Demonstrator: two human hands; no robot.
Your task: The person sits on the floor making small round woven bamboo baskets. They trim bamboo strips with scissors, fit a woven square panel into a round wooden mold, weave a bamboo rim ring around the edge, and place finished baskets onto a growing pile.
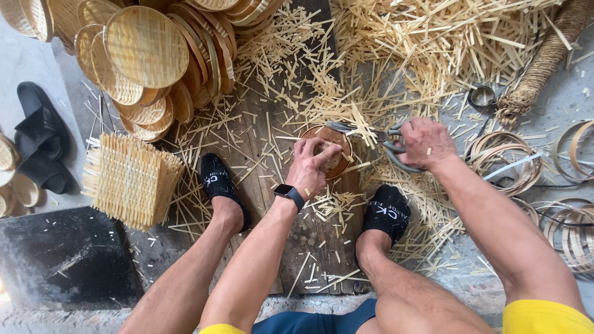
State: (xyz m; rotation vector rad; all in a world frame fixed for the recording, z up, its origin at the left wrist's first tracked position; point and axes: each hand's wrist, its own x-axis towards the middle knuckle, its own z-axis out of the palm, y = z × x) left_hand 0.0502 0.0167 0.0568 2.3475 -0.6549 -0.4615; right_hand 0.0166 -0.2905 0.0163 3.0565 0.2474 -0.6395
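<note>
At the bottom of the frame sit the person's knees and yellow shorts; just above, two feet in black socks [218, 180] rest either side of a dark wooden board [309, 247] littered with offcuts. At mid-frame the left hand [312, 164], a dark watch [289, 195] on its wrist, is clamped over a small round woven bamboo tray [337, 158] with a brown rim, pressing it onto the board; to its right, the right hand [427, 143] is closed through the loops of grey shears [371, 135], whose blades point left across the tray's upper rim.

The left fingertips lie just beside the blades, so a hasty cut could nick them; the tray could also turn under the palm and leave a ragged edge, and loose strips underfoot might let the board shift.

Further out, a square stack of woven mats [131, 179] lies at centre left, black sandals [40, 145] at the left edge, coiled bamboo hoops [572, 232] at the right; at the top, stacked finished trays [145, 46] fill the upper left and a heap of cut strips [445, 43] the upper right.
</note>
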